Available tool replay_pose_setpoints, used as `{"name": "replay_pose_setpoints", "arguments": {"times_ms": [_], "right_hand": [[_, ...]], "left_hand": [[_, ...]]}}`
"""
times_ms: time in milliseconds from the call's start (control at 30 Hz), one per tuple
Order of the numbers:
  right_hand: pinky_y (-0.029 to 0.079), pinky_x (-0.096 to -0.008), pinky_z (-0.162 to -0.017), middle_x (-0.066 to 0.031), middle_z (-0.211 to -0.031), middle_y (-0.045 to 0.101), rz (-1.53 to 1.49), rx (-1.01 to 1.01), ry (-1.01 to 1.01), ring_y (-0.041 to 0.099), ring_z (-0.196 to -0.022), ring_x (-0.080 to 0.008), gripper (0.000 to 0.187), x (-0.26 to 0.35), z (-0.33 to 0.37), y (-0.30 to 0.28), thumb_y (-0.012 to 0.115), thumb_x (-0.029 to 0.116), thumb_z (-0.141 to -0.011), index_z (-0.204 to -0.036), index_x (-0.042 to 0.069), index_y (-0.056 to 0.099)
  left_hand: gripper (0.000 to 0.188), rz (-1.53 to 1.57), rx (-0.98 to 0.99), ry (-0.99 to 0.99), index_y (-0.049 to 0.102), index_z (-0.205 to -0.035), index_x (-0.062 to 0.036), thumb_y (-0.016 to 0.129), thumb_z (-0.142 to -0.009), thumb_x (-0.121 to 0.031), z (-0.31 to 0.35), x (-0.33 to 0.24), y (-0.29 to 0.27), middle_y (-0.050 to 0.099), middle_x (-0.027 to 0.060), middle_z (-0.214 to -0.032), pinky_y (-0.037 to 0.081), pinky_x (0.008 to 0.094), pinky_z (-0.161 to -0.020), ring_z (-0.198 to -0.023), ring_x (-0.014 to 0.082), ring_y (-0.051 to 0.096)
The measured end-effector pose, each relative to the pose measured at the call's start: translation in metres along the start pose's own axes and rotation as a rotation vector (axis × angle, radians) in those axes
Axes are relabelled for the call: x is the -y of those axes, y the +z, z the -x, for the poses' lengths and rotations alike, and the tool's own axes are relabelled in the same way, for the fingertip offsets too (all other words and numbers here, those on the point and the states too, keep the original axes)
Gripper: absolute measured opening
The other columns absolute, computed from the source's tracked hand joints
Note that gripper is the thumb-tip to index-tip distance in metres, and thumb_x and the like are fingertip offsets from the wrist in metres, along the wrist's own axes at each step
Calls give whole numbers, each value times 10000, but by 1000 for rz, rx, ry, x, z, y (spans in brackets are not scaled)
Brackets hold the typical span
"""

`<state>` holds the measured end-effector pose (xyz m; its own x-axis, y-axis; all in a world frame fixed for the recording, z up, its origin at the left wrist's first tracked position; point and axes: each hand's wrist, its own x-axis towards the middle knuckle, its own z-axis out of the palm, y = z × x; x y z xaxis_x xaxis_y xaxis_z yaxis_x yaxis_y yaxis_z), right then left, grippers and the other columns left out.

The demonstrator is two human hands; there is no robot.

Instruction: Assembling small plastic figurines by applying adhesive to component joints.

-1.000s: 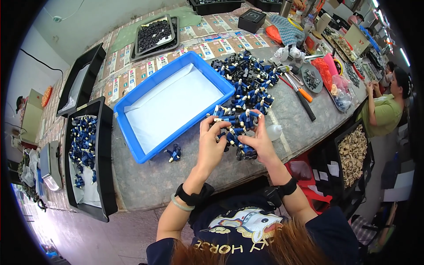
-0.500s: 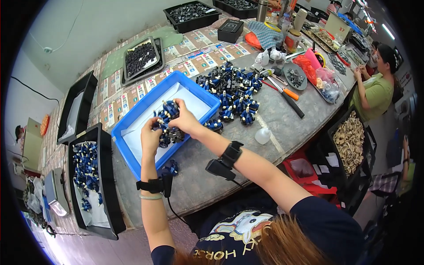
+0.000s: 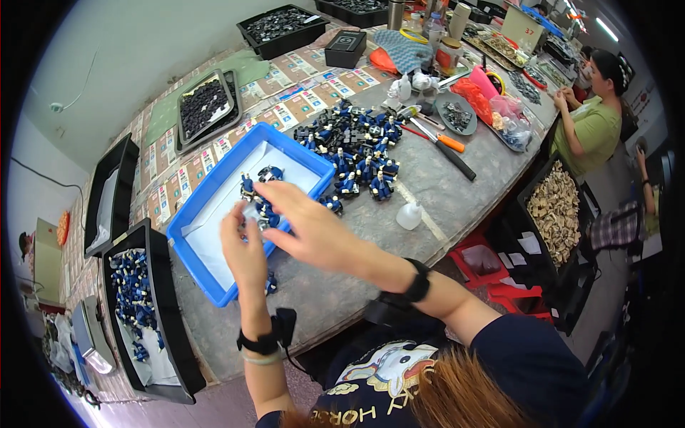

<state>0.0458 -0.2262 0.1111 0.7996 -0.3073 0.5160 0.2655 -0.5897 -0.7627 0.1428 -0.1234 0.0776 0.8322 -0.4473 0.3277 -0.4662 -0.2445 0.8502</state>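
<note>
Both my hands are over the near side of the blue tray (image 3: 184, 267), which is lined with white paper. My left hand (image 3: 244, 250) has its fingers loosely curled and apart. My right hand (image 3: 314, 225) reaches in from the right, fingers stretched and thumb apart. Between and just beyond them in the tray are several small blue-and-black toy figures with pale heads, one (image 3: 247, 187) standing near my right fingertips and another (image 3: 271, 173) behind it. Some figures between the hands are partly hidden. A large heap of the same toy figures (image 3: 364, 160) lies right of the tray.
Left stands a black tray (image 3: 175, 342) of blue figures, with another black tray (image 3: 91, 214) behind. Right of the heap are a white squeeze bottle (image 3: 408, 216), a black-handled tool (image 3: 457, 162) and an orange-handled tool (image 3: 451, 143). A co-worker (image 3: 592, 121) in green sits at far right.
The bunch of figures held between my hands has come down into the tray, and my fingers have spread. My right hand has shifted nearer to me. The whole view has shifted slightly.
</note>
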Motion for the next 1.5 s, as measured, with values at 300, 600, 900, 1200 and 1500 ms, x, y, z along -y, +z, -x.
{"name": "replay_pose_setpoints", "arguments": {"times_ms": [300, 600, 900, 1200, 1500], "right_hand": [[388, -338, -802, -174, -1102, 459, 334, -560, 347, 447, -1033, -253, 565, -80, 138, -91, 671, 124, -678, -1140, -3, 371], [446, -325, -696, -127, -838, 575, 145, -591, 555, 574, -781, -281, 331, -111, 134, -124, 671, 99, -662, -958, 57, 526], [442, -372, -690, -166, -842, 578, 606, -831, 633, 558, -795, -325, 347, -177, 155, -282, 692, 152, -630, -910, 28, 531], [338, -392, -883, -179, -1127, 404, 872, -853, 316, 400, -1046, -324, 675, -132, 144, -244, 697, 178, -629, -1193, 17, 362], [301, -408, -960, -344, -1290, 150, 338, 191, 524, 268, -1161, -482, 1206, -188, 52, -174, 793, 241, -433, -1349, 128, 17]], "left_hand": [[519, -224, 371, 2, 355, -1224, -25, 561, -752, -92, 48, 5, 55, 377, 184, -1205, 305, 361, -939, -1132, 317, 371], [843, -66, 367, 102, 213, -1307, -20, 688, -615, -105, 45, 24, 106, 285, 183, -1298, 192, 336, -1010, -1225, 301, 242], [1036, -172, 481, -96, 96, -1337, -93, 751, -535, -50, 42, -19, 144, 77, 267, -1320, 161, 378, -1016, -1241, 378, 147], [1084, -269, 482, -132, 99, -1336, -103, 779, -493, -60, 26, -23, 145, 123, 263, -1308, 216, 380, -1002, -1211, 377, 226], [1105, -238, 589, -64, 88, -1337, -89, 787, -482, -131, 4, -14, 169, 234, 254, -1272, 290, 366, -964, -1169, 374, 304]]}}
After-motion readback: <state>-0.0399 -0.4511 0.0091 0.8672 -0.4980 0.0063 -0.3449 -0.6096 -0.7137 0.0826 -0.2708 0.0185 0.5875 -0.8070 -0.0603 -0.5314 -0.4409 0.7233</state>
